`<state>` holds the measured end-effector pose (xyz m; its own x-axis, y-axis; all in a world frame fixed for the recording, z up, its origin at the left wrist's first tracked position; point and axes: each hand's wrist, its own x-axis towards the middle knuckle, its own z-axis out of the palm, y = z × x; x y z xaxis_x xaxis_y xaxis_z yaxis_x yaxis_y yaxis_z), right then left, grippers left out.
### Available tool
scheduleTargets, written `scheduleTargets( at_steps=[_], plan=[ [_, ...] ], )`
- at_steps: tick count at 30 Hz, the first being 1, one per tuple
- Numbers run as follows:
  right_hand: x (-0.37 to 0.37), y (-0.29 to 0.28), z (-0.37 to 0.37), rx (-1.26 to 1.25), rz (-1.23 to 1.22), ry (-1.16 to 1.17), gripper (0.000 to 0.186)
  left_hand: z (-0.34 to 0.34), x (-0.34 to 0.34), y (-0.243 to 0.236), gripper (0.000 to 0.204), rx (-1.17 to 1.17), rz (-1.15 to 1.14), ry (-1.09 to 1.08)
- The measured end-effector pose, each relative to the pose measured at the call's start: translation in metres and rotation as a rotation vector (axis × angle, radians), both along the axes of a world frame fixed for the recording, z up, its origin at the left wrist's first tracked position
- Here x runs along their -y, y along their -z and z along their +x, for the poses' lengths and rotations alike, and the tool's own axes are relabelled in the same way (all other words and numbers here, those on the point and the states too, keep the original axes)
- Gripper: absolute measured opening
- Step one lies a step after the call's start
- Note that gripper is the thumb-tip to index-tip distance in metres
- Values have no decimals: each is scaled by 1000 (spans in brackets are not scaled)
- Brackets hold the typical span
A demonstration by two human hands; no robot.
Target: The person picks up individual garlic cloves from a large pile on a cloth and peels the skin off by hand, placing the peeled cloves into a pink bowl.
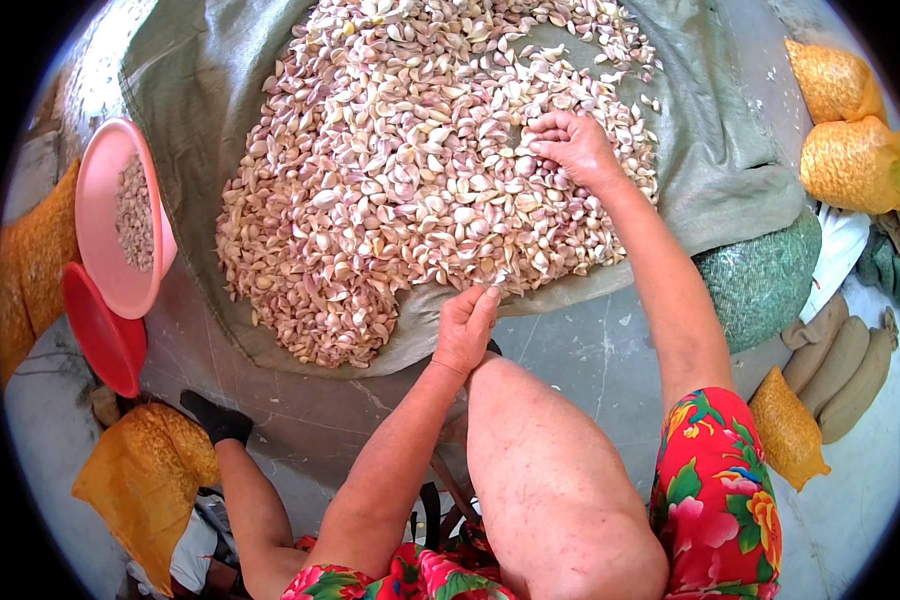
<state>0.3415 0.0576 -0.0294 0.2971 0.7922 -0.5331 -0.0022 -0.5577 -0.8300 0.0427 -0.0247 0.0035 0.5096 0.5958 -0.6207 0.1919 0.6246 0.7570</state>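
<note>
One left hand (467, 328) pinches its fingertips together near frame centre, one right hand (576, 147) curls over garlic cloves (440, 185) at upper right of centre; whether either grips one, I cannot tell. Their heap covers a grey-green cloth (708, 190), upper centre; a pink basin (98, 215) sits at left

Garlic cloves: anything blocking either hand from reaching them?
Nothing visible. The right hand is over the garlic cloves, fingertips right by them; contact is hard to tell. The left hand is at the near edge of the heap, with no object between it and the nearest ones.
</note>
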Motion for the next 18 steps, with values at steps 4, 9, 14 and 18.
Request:
scheduleTargets(
  at_steps=[4,9,14,18],
  plan=[
    [2,-1,5,-143,-15,51,23,-1,0,1,41,6,1,2],
    [1,-4,7,-154,-79,69,26,0,-1,-1,41,-4,4,11],
    [4,-12,0,-346,-48,179,30,1,-2,-2,41,-1,2,8],
    [7,-31,-8,-445,-52,119,30,5,-4,-4,40,22,-147,-90]
  ],
)
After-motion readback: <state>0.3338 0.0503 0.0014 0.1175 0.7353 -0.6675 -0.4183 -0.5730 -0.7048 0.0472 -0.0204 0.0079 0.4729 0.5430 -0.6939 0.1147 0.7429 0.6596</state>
